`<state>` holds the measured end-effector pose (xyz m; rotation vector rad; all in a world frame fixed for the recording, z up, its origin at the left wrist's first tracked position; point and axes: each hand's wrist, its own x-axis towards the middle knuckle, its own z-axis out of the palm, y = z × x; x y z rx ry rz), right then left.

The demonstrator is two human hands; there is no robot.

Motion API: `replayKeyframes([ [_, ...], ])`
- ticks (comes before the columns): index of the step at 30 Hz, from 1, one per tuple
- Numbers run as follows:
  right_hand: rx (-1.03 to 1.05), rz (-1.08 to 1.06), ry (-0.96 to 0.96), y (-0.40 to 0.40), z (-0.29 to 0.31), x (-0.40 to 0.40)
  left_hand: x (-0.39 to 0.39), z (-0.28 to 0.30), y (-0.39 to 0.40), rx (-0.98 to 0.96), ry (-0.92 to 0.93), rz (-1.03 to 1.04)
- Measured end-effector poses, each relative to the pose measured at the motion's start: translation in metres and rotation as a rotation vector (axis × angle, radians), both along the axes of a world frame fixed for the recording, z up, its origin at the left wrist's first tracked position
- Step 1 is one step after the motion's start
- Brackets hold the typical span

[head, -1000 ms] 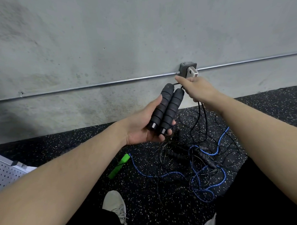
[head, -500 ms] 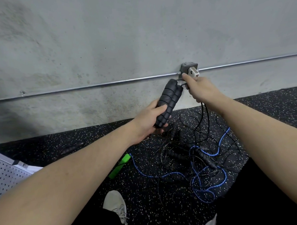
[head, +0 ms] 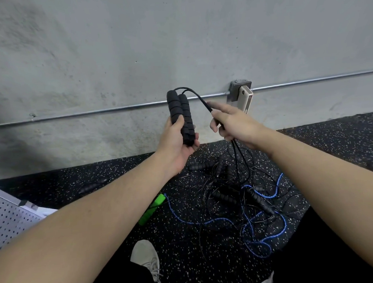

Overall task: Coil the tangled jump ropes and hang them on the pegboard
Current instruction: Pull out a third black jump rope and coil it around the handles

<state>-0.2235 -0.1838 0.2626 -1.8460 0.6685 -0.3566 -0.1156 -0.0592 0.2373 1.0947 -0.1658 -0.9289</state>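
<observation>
My left hand (head: pixel 177 141) grips two black foam jump-rope handles (head: pixel 179 112) side by side, held upright in front of the wall. Their black cord (head: pixel 197 97) arcs from the handle tops to my right hand (head: pixel 233 125), which pinches it; the cord then hangs down from that hand into the tangle. On the floor below lies a tangled pile of black ropes (head: pixel 227 195) with several black handles, mixed with a blue rope (head: pixel 267 236). A green handle (head: pixel 152 209) lies at the pile's left edge. The white pegboard (head: pixel 8 219) shows at the far left edge.
A grey concrete wall with a metal conduit (head: pixel 95 111) and a junction box (head: pixel 241 90) stands right behind my hands. The floor is black speckled rubber. My light shoe (head: pixel 146 259) is at the bottom centre, and a lone black handle (head: pixel 92 186) lies to the left.
My left hand has turned the two handles from tilted to upright and shifted left. My right hand has slid away from the handle tops, down along the cord.
</observation>
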Motion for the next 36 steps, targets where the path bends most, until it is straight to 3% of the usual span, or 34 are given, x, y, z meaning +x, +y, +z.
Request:
replayKeyframes([
  [5, 0.001, -0.015, -0.065, 0.008, 0.003, 0.003, -0.001, 0.000, -0.006, 0.009, 0.003, 0.071],
  [10, -0.175, 0.175, 0.116, 0.023, -0.003, 0.004, 0.008, 0.001, -0.010, 0.012, 0.028, 0.124],
  [14, -0.252, 0.203, 0.128, 0.037, -0.011, 0.007, 0.004, 0.003, -0.015, 0.027, 0.034, 0.165],
  [24, -0.280, 0.256, 0.125, 0.041, -0.009, -0.001, 0.001, -0.002, -0.013, 0.062, -0.030, 0.059],
  [28, -0.288, 0.220, 0.106, 0.040, -0.004, -0.001, 0.003, 0.002, -0.013, 0.012, -0.009, 0.100],
  [36, -0.340, 0.139, 0.155, 0.029, 0.015, -0.015, 0.003, 0.008, -0.009, 0.103, -0.183, 0.096],
])
